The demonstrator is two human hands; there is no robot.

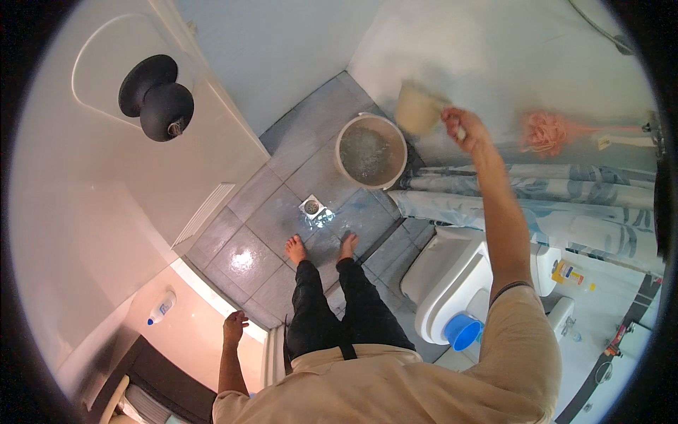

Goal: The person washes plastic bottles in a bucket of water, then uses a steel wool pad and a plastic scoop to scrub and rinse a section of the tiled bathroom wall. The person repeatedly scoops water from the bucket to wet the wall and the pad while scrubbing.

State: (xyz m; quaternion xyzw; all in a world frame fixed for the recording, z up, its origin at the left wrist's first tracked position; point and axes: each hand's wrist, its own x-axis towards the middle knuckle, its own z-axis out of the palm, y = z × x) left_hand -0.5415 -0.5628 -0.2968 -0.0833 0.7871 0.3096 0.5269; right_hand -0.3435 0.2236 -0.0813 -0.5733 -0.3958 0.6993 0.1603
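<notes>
Wet grey floor tiles (pixel 263 233) fill the bathroom's corner. To the right, a patterned shower curtain (pixel 452 203) hangs by a white toilet (pixel 445 263), partly hidden by the right arm. A beige bucket (pixel 395 161) holds water; a blurred beige dipper (pixel 417 112) shows beside its far right rim, its handle gripped in the right hand (pixel 464 128). The left hand (pixel 234 328) hangs empty, fingers loosely parted. A small drain (pixel 311 207) lies near the bare feet.
</notes>
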